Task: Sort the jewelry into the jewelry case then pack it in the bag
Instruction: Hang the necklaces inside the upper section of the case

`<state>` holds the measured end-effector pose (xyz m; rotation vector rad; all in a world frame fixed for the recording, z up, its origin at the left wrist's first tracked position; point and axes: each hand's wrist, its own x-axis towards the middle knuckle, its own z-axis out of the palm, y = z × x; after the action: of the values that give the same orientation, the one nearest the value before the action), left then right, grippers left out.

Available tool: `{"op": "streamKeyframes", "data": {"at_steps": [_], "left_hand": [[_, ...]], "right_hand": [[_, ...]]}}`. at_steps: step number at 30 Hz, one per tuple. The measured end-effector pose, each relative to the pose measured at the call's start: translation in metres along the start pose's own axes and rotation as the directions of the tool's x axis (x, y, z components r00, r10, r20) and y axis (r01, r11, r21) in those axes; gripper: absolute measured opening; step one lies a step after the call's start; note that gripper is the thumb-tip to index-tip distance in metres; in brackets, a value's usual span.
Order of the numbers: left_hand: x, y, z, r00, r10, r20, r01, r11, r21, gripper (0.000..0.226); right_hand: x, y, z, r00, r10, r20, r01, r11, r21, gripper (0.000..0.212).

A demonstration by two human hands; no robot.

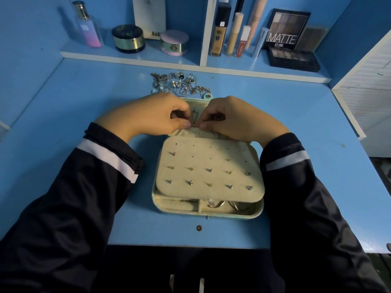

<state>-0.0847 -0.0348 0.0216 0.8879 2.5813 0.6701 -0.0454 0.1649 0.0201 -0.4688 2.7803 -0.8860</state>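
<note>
An open pale green jewelry case lies on the blue desk in front of me. Its beige earring panel holds several stud earrings and is tilted over the lower compartments, where rings show. My left hand and my right hand meet over the case's lid, just above a gathered beige pocket. Both pinch a thin chain necklace between thumb and fingers. A heap of loose jewelry lies behind the case. No bag is in view.
A shelf along the back carries a perfume bottle, a dark jar, a pink jar, makeup tubes and eyeshadow palettes. A small brown round object and a tiny stud lie on the desk near its front edge.
</note>
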Motion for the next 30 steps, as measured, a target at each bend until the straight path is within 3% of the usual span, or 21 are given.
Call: {"op": "streamKeyframes", "data": {"at_steps": [8,12,17,24,30], "left_hand": [[0.004,-0.009,0.002,0.979,0.06,-0.194,-0.072,0.996,-0.052,0.011],[0.011,-0.016,0.006,0.928,0.127,-0.351,-0.15,0.988,-0.04,0.014],[0.026,-0.022,0.01,0.895,0.134,-0.426,-0.161,0.986,-0.028,0.015],[0.047,-0.029,0.012,0.89,0.125,-0.439,-0.148,0.989,-0.019,0.019],[0.052,-0.036,0.012,0.875,0.108,-0.473,-0.138,0.99,-0.029,0.018]], "right_hand": [[0.0,0.01,-0.007,0.982,-0.013,-0.188,0.029,0.996,0.083,0.009],[0.005,0.019,-0.007,0.935,0.035,-0.353,0.008,0.993,0.12,0.012],[0.018,0.03,-0.007,0.868,0.082,-0.489,-0.04,0.995,0.095,0.015],[0.044,0.042,-0.006,0.885,0.14,-0.444,-0.102,0.989,0.108,0.017],[0.064,0.045,-0.013,0.916,0.101,-0.389,-0.087,0.995,0.054,0.017]]}}
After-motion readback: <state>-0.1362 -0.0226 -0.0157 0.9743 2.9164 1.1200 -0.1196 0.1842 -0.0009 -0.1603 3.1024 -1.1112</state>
